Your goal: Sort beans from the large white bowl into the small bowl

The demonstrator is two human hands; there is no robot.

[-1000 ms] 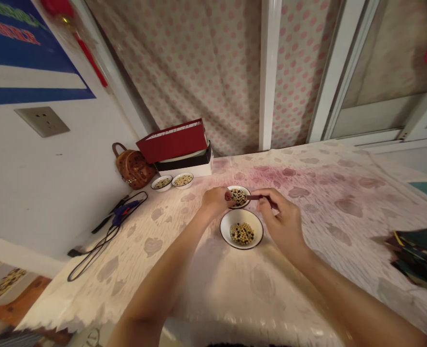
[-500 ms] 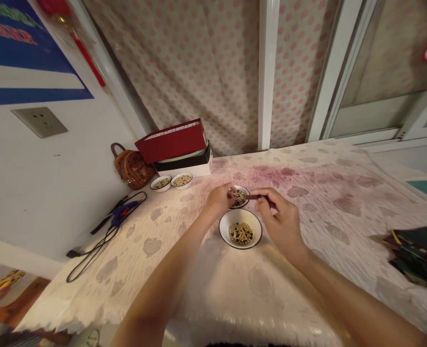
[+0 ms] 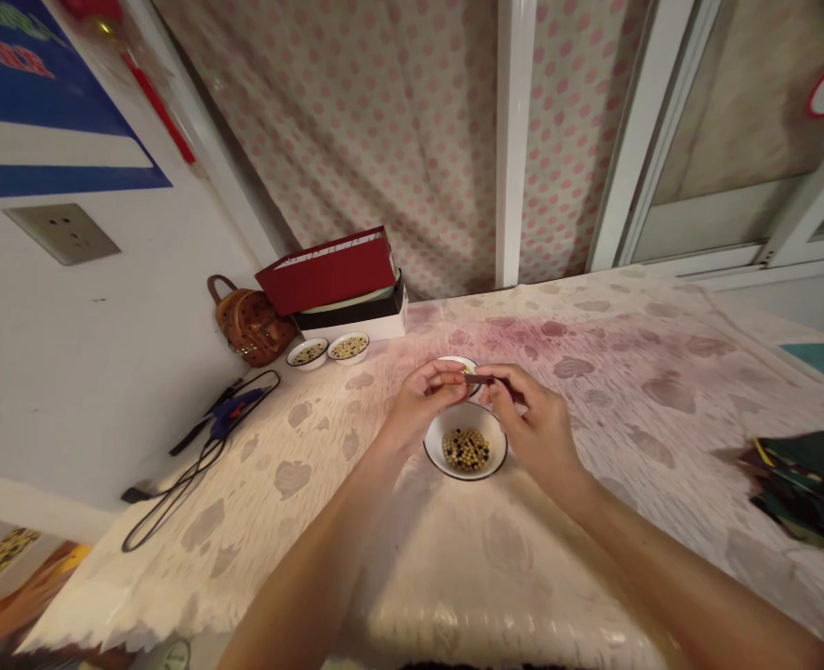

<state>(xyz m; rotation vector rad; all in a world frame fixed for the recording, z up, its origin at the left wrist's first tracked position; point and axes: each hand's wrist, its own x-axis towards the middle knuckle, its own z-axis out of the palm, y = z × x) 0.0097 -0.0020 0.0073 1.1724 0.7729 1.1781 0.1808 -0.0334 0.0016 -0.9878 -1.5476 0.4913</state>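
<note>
My two hands meet above a white bowl (image 3: 440,433) that holds mixed yellow and dark beans. My right hand (image 3: 534,428) pinches a thin dark stick-like tool (image 3: 478,380) that points left. The fingers of my left hand (image 3: 422,400) are pinched together at the tip of that tool; whatever they grip is too small to see. A second small white bowl (image 3: 458,363) stands just behind my hands and is mostly hidden by them.
Two small bowls of beans (image 3: 328,351) stand at the back left by a red box (image 3: 328,272) stacked on a black-and-white box, next to a brown woven bag (image 3: 248,324). A blue glue gun with its cable (image 3: 209,433) lies at the left. Dark papers (image 3: 803,489) lie at the right edge.
My left hand has come off the far bowl's rim and moved toward me, meeting the tool tip above the near bowl. The far bowl is now mostly covered.
</note>
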